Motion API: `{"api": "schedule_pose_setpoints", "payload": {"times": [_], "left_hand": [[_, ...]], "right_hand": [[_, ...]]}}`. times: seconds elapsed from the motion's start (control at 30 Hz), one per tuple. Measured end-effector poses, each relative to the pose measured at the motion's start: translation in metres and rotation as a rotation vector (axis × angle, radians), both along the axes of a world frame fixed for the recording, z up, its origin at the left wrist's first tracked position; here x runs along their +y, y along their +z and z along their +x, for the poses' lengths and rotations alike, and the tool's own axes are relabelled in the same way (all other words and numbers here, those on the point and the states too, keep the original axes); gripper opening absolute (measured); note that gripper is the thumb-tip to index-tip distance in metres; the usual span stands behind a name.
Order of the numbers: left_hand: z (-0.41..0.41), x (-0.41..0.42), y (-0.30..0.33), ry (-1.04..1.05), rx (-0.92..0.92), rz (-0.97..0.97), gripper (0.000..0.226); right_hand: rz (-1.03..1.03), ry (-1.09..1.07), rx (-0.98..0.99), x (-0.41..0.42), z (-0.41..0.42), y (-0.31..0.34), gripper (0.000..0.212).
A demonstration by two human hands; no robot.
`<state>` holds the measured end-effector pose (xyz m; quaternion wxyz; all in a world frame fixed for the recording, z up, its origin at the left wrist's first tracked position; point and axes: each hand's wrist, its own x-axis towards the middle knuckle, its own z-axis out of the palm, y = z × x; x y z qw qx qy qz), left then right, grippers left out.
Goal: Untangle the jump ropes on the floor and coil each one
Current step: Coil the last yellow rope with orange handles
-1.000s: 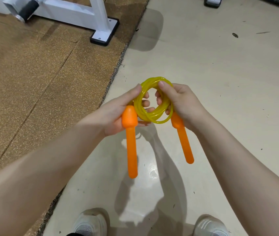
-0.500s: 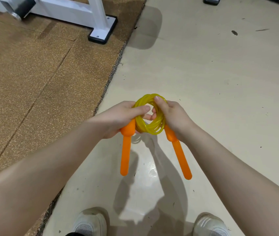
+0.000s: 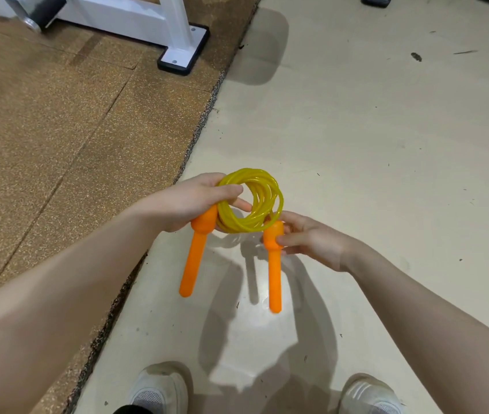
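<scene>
The left hand [image 3: 189, 201] pinches the coiled yellow rope [image 3: 250, 201] up over the pale floor [image 3: 371, 144]. The right hand [image 3: 309, 239] pinches one orange handle [image 3: 273, 264]. A brown mat [image 3: 58, 130] and white frame [image 3: 135, 17] lie left, shoes [image 3: 159, 386] below.

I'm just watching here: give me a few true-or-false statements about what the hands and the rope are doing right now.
1. The yellow rope is wound into a coil. True.
2. The coil lies on the floor. False: it is held up in the air between the hands.
3. The left hand holds the coil. True.
4. The right hand is empty. False: it pinches the top of the right orange handle.
5. Both orange handles hang downward, the left orange handle included. True.
6. The person is barefoot. False: white shoes show.
</scene>
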<state>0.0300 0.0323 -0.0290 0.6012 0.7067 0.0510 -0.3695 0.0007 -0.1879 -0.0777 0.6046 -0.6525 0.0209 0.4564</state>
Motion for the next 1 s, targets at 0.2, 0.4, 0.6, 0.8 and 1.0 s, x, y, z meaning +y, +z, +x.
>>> {"api": "schedule_pose_setpoints", "payload": {"times": [0.2, 0.4, 0.6, 0.8, 1.0], "left_hand": [[-0.004, 0.003, 0.000, -0.332, 0.058, 0.264, 0.016], [-0.004, 0.006, -0.003, -0.402, 0.159, 0.289, 0.019], [-0.004, 0.005, -0.004, -0.368, 0.355, -0.033, 0.046], [-0.003, 0.010, -0.002, -0.293, 0.357, -0.143, 0.030], [0.000, 0.019, -0.005, -0.019, 0.187, -0.079, 0.018]], "right_hand": [[-0.489, 0.148, -0.407, -0.001, 0.023, 0.023, 0.018], [-0.134, -0.224, -0.284, 0.010, 0.032, 0.070, 0.022], [0.063, -0.285, -0.468, 0.042, 0.029, 0.084, 0.011], [-0.061, -0.252, -0.935, 0.053, 0.017, 0.082, 0.029], [-0.279, -0.022, -1.446, 0.045, 0.003, 0.049, 0.035]]}}
